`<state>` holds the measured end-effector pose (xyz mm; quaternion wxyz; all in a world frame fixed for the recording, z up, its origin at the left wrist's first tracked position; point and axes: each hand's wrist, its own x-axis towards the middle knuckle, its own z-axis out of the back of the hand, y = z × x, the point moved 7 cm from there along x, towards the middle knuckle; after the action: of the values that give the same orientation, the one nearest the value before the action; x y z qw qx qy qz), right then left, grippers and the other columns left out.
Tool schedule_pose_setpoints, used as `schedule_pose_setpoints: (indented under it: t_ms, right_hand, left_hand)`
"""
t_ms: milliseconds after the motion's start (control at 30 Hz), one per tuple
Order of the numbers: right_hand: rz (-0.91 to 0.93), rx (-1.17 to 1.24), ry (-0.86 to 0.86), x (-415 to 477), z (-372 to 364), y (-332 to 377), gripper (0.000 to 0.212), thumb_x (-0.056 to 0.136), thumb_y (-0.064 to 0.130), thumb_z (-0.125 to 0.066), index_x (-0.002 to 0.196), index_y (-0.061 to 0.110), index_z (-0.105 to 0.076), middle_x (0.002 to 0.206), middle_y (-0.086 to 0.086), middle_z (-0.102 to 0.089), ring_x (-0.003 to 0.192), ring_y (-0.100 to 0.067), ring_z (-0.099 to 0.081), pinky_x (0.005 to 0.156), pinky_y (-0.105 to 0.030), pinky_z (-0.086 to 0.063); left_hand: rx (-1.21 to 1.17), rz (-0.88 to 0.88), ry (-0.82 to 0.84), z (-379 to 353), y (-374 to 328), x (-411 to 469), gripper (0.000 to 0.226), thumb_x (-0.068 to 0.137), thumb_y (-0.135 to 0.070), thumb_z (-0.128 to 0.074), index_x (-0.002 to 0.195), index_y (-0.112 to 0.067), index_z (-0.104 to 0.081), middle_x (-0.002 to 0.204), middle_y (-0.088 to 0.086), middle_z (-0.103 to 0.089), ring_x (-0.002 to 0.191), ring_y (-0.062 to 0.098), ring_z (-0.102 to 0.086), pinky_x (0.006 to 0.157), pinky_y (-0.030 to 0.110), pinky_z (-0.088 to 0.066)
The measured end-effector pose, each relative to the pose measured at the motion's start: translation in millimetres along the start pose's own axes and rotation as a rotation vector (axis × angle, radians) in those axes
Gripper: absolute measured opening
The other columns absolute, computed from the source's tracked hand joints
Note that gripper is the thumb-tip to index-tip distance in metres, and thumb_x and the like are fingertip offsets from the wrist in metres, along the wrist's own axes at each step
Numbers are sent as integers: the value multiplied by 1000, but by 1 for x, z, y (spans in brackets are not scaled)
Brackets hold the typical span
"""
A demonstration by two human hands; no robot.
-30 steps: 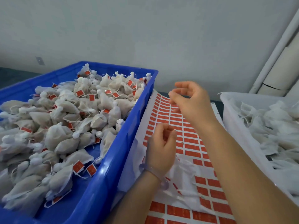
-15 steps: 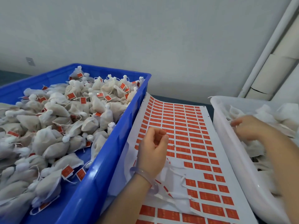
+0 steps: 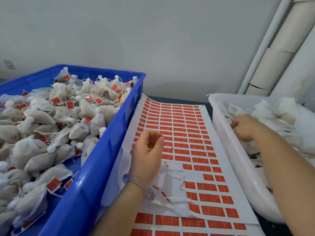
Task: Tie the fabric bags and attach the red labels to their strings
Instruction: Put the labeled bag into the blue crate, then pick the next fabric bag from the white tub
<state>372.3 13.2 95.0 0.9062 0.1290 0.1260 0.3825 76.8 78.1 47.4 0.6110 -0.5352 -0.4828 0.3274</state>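
A person's left hand (image 3: 148, 150) hovers over a sheet (image 3: 187, 176) of red labels (image 3: 197, 153), fingers curled in toward the palm; whether they pinch anything cannot be told. A translucent bracelet (image 3: 136, 180) circles that wrist, and beneath it a flat, empty fabric bag (image 3: 172, 191) with loose strings lies on the sheet's stripped area. To the left of this hand stands a blue crate (image 3: 109, 150) heaped with tied bags (image 3: 56, 114), many bearing red tags. The right hand (image 3: 245, 127) reaches into a white tub (image 3: 226, 143) to the right of the sheet, its fingertips buried among untied bags (image 3: 267, 113), so its grip cannot be told. The crumpled fabric hides much of the tub's inside. Beyond both hands a strip of dark table (image 3: 172, 99) meets a plain grey wall (image 3: 153, 40), with a white pipe (image 3: 263, 46) rising at far right and a wall plate (image 3: 8, 64) at far left.
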Motion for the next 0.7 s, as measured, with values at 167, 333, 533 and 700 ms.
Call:
schedule_pose_setpoints:
  t_ms: [167,333,533,700]
  right_hand:
    - [-61,187,37,5,8,-13,15,77,-2,-68,84,11,-65,84,-11,-64,66,-24,-61,55,-26,-49]
    - [-92,91,223,-5,-5,-19,14,74,-4,-68,78,10,-68,80,-11,-69,70,-21,-64,55,-25,-50]
    - [-112,163,175,-6,0,-19,20,77,-11,-57,90,0,-67,88,-21,-66,72,-32,-62,68,-41,-57]
    - [-129,345,166,-11,7,-24,25,84,-15,-40,95,-3,-59,90,-19,-62,71,-28,-60,54,-31,-49]
  left_hand:
    - [-2,4,-4,0,-1,-2,7,90,-29,-56,96,-26,-59,91,-22,-68,84,-1,-67,59,10,-50]
    - [9,7,-11,0,-3,-2,5,90,-26,-56,94,-24,-59,89,-22,-68,83,-2,-67,58,10,-50]
    - [49,21,-44,3,-3,-2,3,91,-26,-56,93,-26,-59,94,-14,-69,87,7,-68,71,21,-57]
    - [38,24,-34,2,-4,-3,4,90,-26,-56,93,-25,-59,93,-14,-69,87,7,-69,73,24,-58]
